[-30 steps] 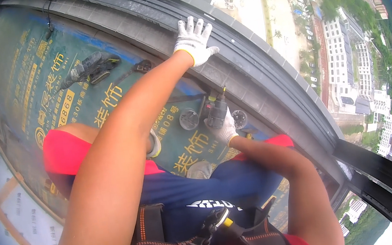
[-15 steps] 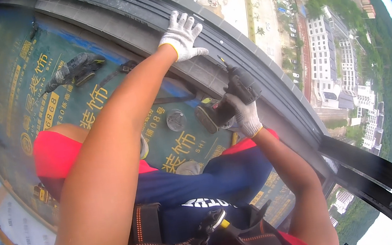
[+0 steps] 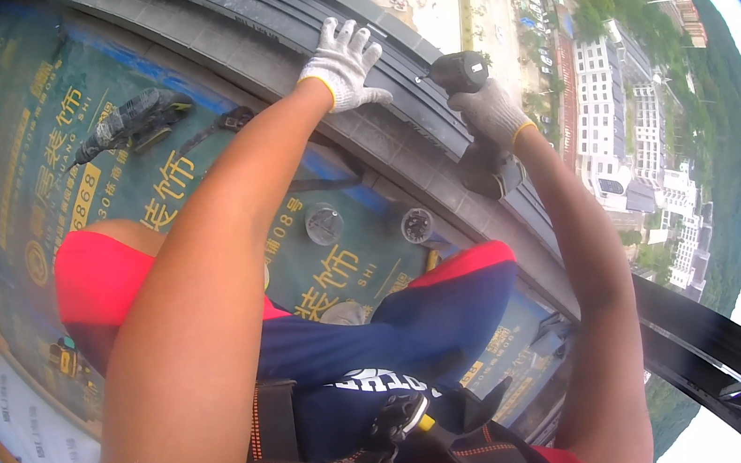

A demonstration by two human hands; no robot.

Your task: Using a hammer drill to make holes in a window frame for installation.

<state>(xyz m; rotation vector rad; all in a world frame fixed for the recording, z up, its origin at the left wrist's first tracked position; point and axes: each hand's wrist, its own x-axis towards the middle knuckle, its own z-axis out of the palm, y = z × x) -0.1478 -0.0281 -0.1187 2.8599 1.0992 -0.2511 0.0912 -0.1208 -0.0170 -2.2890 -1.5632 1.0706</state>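
Black plastic fills my right fingers point(image 3: 464, 103): they are curled firmly round the grip of a power drill point(image 3: 465, 74), though the white glove point(image 3: 507, 122) hides most of that grip, and I cannot make out the trigger. The drill's nose points left over a dark metal rail point(image 3: 415, 111); its tip is too small for me to tell whether it touches. Its lower end shows on the near side of my grip, dim and partly covered by my wrist.

My left fingers point(image 3: 346, 39) are spread wide, flat on the rail, with nothing in them. The drill is to their right and slightly nearer, well apart from them.

My left forearm point(image 3: 207, 283) covers a broad strip of the green floor sheet point(image 3: 112, 78). Beyond it, far left, lies a second power tool point(image 3: 133, 123), its details blurred. Between my arms sit a clear round tub point(image 3: 325, 225) and a round container point(image 3: 416, 225) whose dark contents I cannot identify. My right knee point(image 3: 459, 290) cuts off more of the sheet.
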